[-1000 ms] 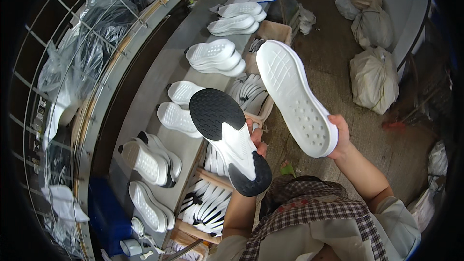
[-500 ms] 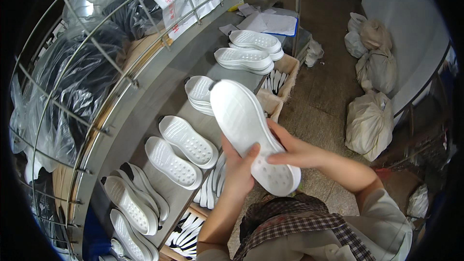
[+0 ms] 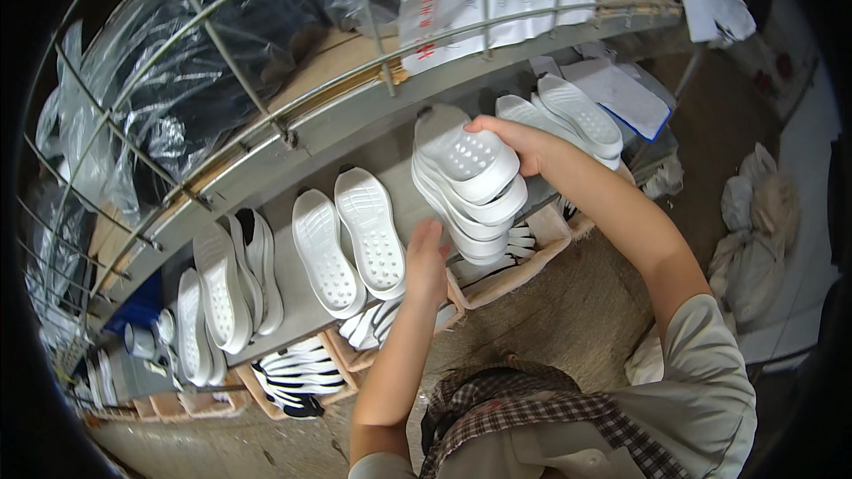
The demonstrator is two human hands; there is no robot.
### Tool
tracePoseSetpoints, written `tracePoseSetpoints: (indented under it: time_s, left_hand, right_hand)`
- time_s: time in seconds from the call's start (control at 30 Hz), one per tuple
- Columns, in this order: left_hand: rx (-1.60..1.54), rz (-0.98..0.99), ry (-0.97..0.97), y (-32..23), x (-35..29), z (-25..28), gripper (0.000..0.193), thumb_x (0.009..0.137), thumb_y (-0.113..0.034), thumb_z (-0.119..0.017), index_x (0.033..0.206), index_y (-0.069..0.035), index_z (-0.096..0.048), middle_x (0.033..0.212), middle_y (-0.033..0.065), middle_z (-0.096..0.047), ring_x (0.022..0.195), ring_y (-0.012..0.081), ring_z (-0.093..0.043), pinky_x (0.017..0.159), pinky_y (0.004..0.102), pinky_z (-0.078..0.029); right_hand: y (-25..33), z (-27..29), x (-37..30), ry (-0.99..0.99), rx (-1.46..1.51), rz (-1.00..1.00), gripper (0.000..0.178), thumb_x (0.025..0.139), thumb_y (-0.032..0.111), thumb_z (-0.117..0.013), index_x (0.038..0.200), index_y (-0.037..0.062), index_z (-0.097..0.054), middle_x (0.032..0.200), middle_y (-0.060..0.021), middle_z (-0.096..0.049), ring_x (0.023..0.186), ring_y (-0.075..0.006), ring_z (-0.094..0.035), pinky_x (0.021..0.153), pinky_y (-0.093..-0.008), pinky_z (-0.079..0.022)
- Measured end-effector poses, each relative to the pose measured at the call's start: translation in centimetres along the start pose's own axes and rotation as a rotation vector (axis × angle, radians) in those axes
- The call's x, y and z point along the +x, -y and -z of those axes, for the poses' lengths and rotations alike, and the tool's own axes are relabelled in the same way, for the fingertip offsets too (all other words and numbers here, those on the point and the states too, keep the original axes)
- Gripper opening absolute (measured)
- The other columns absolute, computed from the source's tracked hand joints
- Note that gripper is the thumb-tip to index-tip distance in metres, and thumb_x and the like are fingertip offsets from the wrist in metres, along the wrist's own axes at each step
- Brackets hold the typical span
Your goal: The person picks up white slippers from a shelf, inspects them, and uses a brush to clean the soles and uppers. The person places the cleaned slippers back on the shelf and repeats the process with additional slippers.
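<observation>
A stack of white shoe soles (image 3: 479, 232) stands on the grey shelf in front of me. On its top, a white shoe sole (image 3: 469, 156) is gripped at its edge by my right hand (image 3: 517, 144), thumb over the upper face. Beside the lower soles, on the stack's left, my left hand (image 3: 428, 255) is open with nothing in it. To the left lies a pair of white soles (image 3: 368, 231) with dimpled heels. Further left, more soles (image 3: 222, 288) lean together, some with black tips. Another group of soles (image 3: 581, 120) rests to the right.
Under the shelf edge hang bins (image 3: 532, 270) and a bin of black-and-white striped pieces (image 3: 297, 377). A wire rack (image 3: 213, 22) with plastic-wrapped bundles rises behind the shelf. Papers and a blue-edged clipboard (image 3: 617, 93) lie at the right end. Sacks (image 3: 754, 231) stand on the floor.
The sole held in both hands has come down onto the stack. My left hand has let go of it; my right hand has shifted to its far edge. The view has turned left.
</observation>
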State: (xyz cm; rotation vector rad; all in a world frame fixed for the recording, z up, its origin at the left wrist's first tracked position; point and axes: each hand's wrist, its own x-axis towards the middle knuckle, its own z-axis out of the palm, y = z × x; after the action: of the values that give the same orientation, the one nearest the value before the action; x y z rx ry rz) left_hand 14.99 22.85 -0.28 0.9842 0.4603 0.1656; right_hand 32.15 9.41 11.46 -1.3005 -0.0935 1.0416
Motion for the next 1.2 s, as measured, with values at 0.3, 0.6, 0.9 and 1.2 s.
tracePoseSetpoints:
  time_s: [0.3,0.6,0.9,1.2]
  left_hand:
    - [0.097,-0.061,-0.050,1.2,1.4,-1.9,0.047,0.095,-0.026,-0.052,0.127,0.007,-0.046,0.084,-0.0004,-0.049,0.077,0.0093,-0.042,0.067,0.0246,-0.038]
    - [0.866,-0.633,0.043,1.0,0.6,-5.2,0.042,0.091,-0.029,-0.052,0.106,0.009,-0.051,0.118,0.0253,-0.054,0.108,0.0399,-0.049,0.092,0.0477,-0.036]
    - [1.390,-0.564,0.147,-0.2,2.4,-6.7,0.047,0.088,-0.034,-0.052,0.115,0.004,-0.050,0.121,0.0228,-0.054,0.116,0.0367,-0.047,0.093,0.0458,-0.040]
    - [1.391,-0.117,0.008,-0.1,4.3,0.5,0.051,0.080,-0.034,-0.061,0.109,0.008,-0.057,0.105,0.0268,-0.062,0.102,0.0388,-0.060,0.089,0.0418,-0.047]
  right_hand:
    - [-3.7,2.3,2.0,0.198,0.299,-0.093,0.059,0.089,0.058,-0.046,0.119,0.0081,-0.057,0.119,-0.0055,-0.061,0.103,-0.0182,-0.060,0.092,-0.0353,-0.047]
    - [-3.4,5.9,-0.9,0.242,0.335,0.169,0.052,0.095,0.049,-0.040,0.120,0.0060,-0.056,0.115,-0.0066,-0.063,0.099,-0.0182,-0.063,0.088,-0.0334,-0.051]
    - [-4.3,8.6,-0.6,-0.016,0.280,0.140,0.049,0.096,0.044,-0.040,0.119,0.0043,-0.056,0.112,-0.0072,-0.064,0.095,-0.0193,-0.065,0.086,-0.0336,-0.053]
    - [-5.6,7.7,-1.8,0.035,0.361,0.137,0.052,0.091,0.051,-0.047,0.121,0.0097,-0.057,0.118,-0.0064,-0.061,0.107,-0.0207,-0.059,0.096,-0.0385,-0.044]
